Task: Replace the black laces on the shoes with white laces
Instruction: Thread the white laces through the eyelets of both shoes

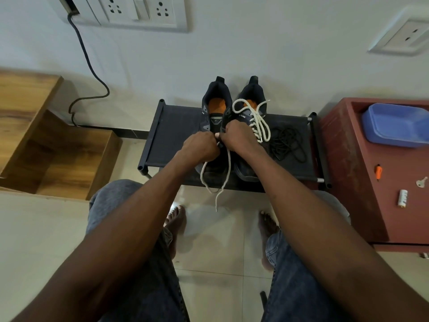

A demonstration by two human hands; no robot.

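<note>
Two dark shoes with orange insoles stand side by side on a low black rack. The right shoe carries a white lace threaded and looped. Over the left shoe my left hand and my right hand meet, fingers curled, pinching a white lace whose two ends hang over the toe toward the floor. The eyelets under my hands are hidden. A pile of black laces lies on the rack right of the shoes.
A red-brown cabinet at right holds a blue tray, an orange item, a key and a small battery. Wooden shelving stands left. A black cable runs down the wall. My knees and bare feet are below the rack.
</note>
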